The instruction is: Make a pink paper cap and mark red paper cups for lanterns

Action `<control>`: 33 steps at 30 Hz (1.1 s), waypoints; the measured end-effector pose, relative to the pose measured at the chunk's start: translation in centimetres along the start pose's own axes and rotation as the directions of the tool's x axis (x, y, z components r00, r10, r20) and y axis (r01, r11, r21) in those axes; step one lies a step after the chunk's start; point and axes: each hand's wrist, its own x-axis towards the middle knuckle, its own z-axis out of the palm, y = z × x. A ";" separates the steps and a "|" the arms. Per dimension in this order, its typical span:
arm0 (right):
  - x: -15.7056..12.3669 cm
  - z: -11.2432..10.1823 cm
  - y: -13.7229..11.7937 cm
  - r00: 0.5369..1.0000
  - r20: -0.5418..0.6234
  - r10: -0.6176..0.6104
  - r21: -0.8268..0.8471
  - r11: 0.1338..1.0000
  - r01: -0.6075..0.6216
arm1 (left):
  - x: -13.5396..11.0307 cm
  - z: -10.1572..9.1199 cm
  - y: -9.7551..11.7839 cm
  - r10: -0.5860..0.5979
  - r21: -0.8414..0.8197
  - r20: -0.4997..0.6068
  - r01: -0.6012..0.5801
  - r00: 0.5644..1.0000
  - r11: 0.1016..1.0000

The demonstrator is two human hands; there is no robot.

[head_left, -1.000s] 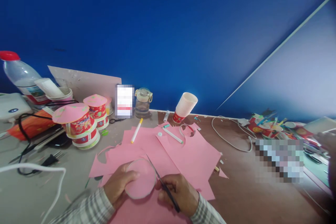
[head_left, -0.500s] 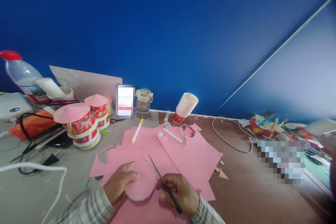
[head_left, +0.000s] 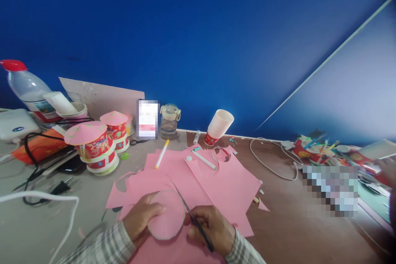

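My left hand (head_left: 140, 219) pinches a round pink paper disc (head_left: 167, 215) by its left edge, thumb on top. My right hand (head_left: 213, 229) is closed on black scissors (head_left: 193, 217), whose blades point up and left along the disc's right edge. Both hands work over sheets of pink paper (head_left: 216, 177) spread on the table. Plaid sleeves cover both wrists.
Two red cup towers with pink cone roofs (head_left: 93, 142) stand at left, by a water bottle (head_left: 26, 88) and black cables (head_left: 34, 173). Markers (head_left: 161, 154), a glass jar (head_left: 170, 120) and a tilted cup stack (head_left: 218, 126) lie behind. A white cord (head_left: 272, 161) and craft clutter (head_left: 312, 150) lie at right.
The hands, disc and scissors have shifted very slightly downward; otherwise the scene holds still.
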 end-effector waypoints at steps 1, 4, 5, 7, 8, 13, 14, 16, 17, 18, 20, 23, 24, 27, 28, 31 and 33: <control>0.0 0.0 0.0 1.000 -0.002 -0.002 0.000 1.000 0.002 | 0.0 0.0 0.0 0.002 0.000 0.001 -0.002 1.000 1.000; 0.0 -0.1 -0.1 1.000 0.004 -0.005 0.016 1.000 0.005 | 0.0 0.0 0.0 0.000 -0.004 0.002 0.000 1.000 1.000; -0.1 -0.1 -0.1 1.000 0.008 -0.004 0.024 1.000 0.004 | 0.0 0.0 0.0 -0.004 -0.006 0.000 0.004 1.000 1.000; 0.0 -0.1 -0.1 1.000 0.015 -0.002 0.036 0.999 0.001 | -0.1 0.1 0.0 -0.012 -0.012 -0.003 0.012 1.000 1.000; 0.0 -0.1 -0.1 1.000 0.014 0.001 0.036 0.999 -0.001 | -0.1 0.1 0.0 -0.015 -0.014 -0.002 0.015 1.000 1.000; 0.1 0.1 0.2 1.000 -0.007 0.009 0.014 1.000 -0.009 | 0.0 0.0 0.0 -0.018 -0.012 -0.006 0.018 1.000 1.000; 0.1 0.2 0.2 1.000 -0.008 0.009 0.012 1.000 -0.009 | 0.0 0.0 0.0 -0.014 -0.013 -0.005 0.014 1.000 1.000; 0.0 0.2 0.1 1.000 -0.011 0.012 0.005 1.000 -0.012 | 0.0 0.0 0.0 -0.003 -0.014 0.000 0.003 1.000 1.000; 0.0 0.2 0.1 1.000 -0.015 0.013 -0.003 1.000 -0.013 | -0.1 0.1 0.0 0.001 -0.015 0.001 -0.001 1.000 1.000; 0.0 0.2 0.1 1.000 -0.018 0.012 -0.013 1.000 -0.012 | -0.1 0.1 0.1 0.005 -0.015 0.001 -0.005 1.000 1.000; 0.0 0.2 0.1 1.000 -0.014 0.006 -0.022 1.000 -0.006 | -0.1 0.2 0.1 0.009 -0.014 0.001 -0.009 1.000 1.000; 0.1 0.1 0.3 1.000 0.000 -0.002 -0.016 1.000 0.002 | -0.2 0.2 0.2 0.002 -0.010 -0.007 -0.002 1.000 1.000; 0.1 0.1 0.3 1.000 0.001 -0.003 -0.017 1.000 0.003 | -0.2 0.2 0.2 -0.003 -0.009 -0.008 0.003 1.000 1.000; 0.1 0.1 0.3 1.000 -0.003 -0.003 -0.029 1.000 0.003 | -0.1 0.1 0.1 -0.011 -0.012 0.002 0.011 1.000 1.000; 0.1 0.1 0.3 1.000 -0.003 -0.002 -0.029 1.000 0.002 | -0.1 0.1 0.1 -0.012 -0.012 0.006 0.012 1.000 1.000; 0.0 0.0 0.1 1.000 -0.004 0.001 -0.028 1.000 -0.001 | -0.1 0.1 0.1 -0.007 -0.006 0.002 0.007 1.000 1.000; 0.0 0.1 0.1 1.000 -0.004 -0.005 -0.039 0.999 0.005 | -0.1 0.1 0.1 -0.003 -0.001 0.004 0.003 1.000 1.000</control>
